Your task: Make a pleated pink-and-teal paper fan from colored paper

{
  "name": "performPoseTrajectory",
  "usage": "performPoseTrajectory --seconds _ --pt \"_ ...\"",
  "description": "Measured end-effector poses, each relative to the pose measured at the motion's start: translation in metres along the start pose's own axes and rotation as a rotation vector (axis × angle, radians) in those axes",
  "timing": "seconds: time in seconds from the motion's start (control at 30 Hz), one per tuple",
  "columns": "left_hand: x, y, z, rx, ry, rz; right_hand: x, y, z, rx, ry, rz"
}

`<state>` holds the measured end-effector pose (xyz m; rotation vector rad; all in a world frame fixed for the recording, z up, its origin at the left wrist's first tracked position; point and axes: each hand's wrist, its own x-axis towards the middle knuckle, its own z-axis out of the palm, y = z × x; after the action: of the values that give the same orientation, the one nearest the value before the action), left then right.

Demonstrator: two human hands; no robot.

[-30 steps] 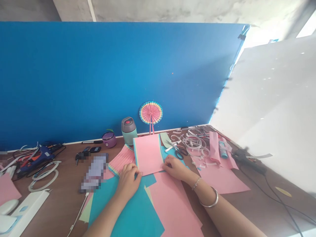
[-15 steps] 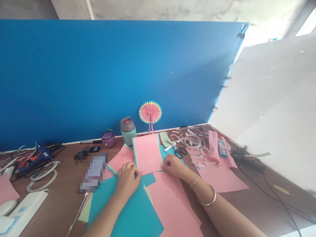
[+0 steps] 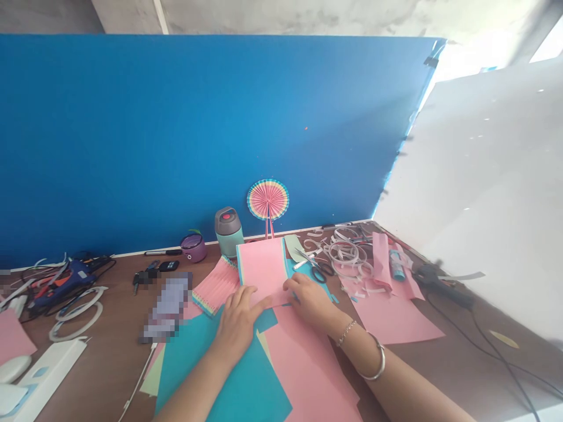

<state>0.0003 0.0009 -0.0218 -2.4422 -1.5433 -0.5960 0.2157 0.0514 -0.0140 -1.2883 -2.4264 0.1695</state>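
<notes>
A pink paper sheet (image 3: 263, 266) with teal and cream side borders lies in front of me, its far end slightly raised. My left hand (image 3: 240, 316) rests on its near left corner, thumb stretched along the near edge and fingers spread. At the near right corner, my right hand (image 3: 311, 300) has bent fingers closed on the sheet's edge; the thumb is partly hidden. Left of the sheet is a pleated pink paper strip (image 3: 216, 285) with teal and cream edges. Under my left forearm lies teal paper (image 3: 237, 381), beside more pink paper (image 3: 308, 357).
A round pleated fan (image 3: 268, 199) leans on the blue partition behind a teal flask (image 3: 229, 240). Scissors (image 3: 317, 272) and paper strip coils (image 3: 345, 253) lie to the right. A phone (image 3: 169, 305), glue gun (image 3: 73, 281) and power strip (image 3: 53, 375) are left.
My left hand has slid right onto the sheet, its thumb now stretched along the near edge. My right hand's fingers have shifted slightly left, further over the right edge.
</notes>
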Motion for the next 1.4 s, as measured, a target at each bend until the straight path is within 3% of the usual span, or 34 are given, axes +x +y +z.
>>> performPoseTrajectory --seconds 0.1,0.2,0.37,0.6,0.83,0.97,1.17,1.4 --pt "-0.001 0.000 0.004 0.037 -0.014 0.085 0.000 -0.006 0.004 -0.073 -0.023 -0.207" --pt "-0.001 -0.001 0.005 0.042 -0.076 0.078 0.000 -0.010 0.003 -0.125 -0.099 -0.290" --pt "-0.002 -0.004 -0.003 -0.007 -0.157 0.029 0.001 -0.010 -0.005 -0.200 -0.216 -0.217" --pt "-0.006 -0.019 -0.017 -0.082 -0.155 -0.062 -0.004 0.014 -0.022 -0.138 -0.254 -0.026" --pt "-0.008 -0.023 -0.032 -0.126 -0.281 -0.079 -0.010 0.013 -0.034 -0.100 -0.335 -0.012" --pt "-0.016 -0.033 -0.030 -0.173 -0.311 -0.119 -0.014 0.013 -0.037 -0.060 -0.380 0.020" --pt "-0.013 -0.041 -0.016 -0.202 -0.238 -0.175 -0.009 0.015 -0.032 0.038 -0.289 0.024" --pt "-0.005 -0.036 -0.017 -0.230 0.086 -0.251 0.001 0.013 -0.017 0.159 -0.166 0.063"
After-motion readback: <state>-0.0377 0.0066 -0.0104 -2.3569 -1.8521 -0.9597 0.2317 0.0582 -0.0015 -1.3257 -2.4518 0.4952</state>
